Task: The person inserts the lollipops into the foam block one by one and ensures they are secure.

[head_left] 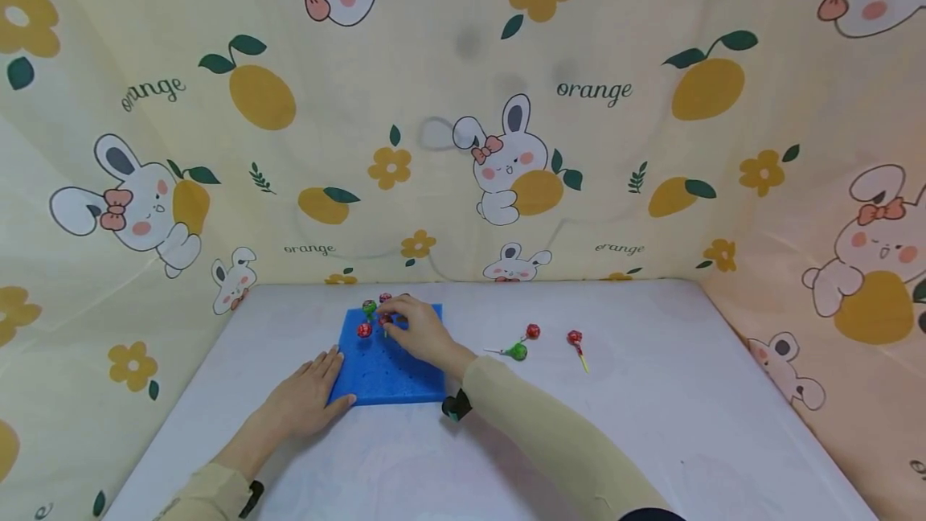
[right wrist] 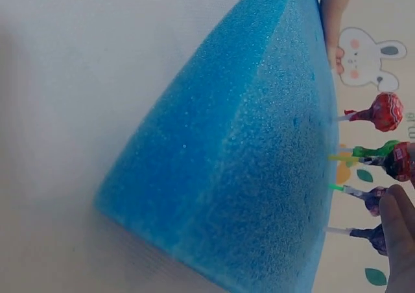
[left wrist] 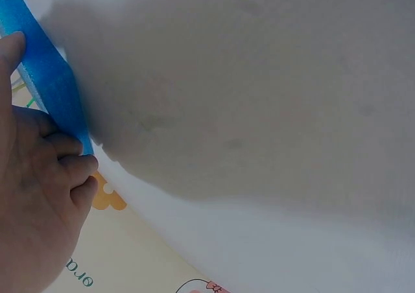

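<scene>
A blue foam block [head_left: 391, 380] lies on the table with several wrapped lollipops standing upright in its far part. My left hand [head_left: 307, 394] rests against the block's left edge, fingers extended; the left wrist view shows its fingertips on the side of the foam [left wrist: 55, 79]. Over the block, my right hand [head_left: 419, 332] pinches a dark red lollipop [right wrist: 398, 162] whose yellow stick meets the foam's top. Around it stand a red lollipop [head_left: 365, 330], a green lollipop [head_left: 369, 308] and purple-wrapped ones, partly hidden by the fingers in the right wrist view.
To the right of the block, a red lollipop [head_left: 533, 331], a green lollipop [head_left: 517, 351] and another red one with a yellow stick [head_left: 575, 338] lie on the white tabletop [head_left: 651, 424]. A patterned cloth [head_left: 434, 63] hangs behind and at both sides.
</scene>
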The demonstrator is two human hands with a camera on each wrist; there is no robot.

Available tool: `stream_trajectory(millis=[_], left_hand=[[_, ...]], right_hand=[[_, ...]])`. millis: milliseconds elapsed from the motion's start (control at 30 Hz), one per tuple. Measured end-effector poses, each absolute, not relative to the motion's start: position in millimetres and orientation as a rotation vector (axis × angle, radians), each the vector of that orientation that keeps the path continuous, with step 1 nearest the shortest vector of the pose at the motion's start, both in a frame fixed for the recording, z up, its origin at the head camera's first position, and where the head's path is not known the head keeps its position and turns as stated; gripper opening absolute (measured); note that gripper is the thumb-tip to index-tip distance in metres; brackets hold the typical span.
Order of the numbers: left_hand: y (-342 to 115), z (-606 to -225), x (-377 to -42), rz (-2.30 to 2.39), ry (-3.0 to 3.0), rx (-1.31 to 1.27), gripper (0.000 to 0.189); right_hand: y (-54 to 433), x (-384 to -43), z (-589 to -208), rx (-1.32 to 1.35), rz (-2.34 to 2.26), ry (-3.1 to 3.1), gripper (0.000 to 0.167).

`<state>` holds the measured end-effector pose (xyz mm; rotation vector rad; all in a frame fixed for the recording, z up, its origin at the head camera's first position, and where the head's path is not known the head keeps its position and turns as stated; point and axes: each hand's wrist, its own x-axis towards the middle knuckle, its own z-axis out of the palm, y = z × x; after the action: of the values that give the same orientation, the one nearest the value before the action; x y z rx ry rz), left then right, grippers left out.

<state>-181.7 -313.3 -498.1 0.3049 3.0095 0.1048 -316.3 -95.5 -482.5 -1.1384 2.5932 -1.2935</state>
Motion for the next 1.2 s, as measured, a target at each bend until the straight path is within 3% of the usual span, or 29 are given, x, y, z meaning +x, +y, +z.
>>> stream_trajectory(millis=[500,1200], left_hand=[[-311,-498,-182,0.106,3.009,0.294,0.086],[-310,-500,-180,0.1,3.012,0.283,0.087]], right_hand=[[-70,-309,-464,-1.214,-1.33,2.613,0.032],[12,-299,-454,-1.337,-1.443,2.598,0.033]])
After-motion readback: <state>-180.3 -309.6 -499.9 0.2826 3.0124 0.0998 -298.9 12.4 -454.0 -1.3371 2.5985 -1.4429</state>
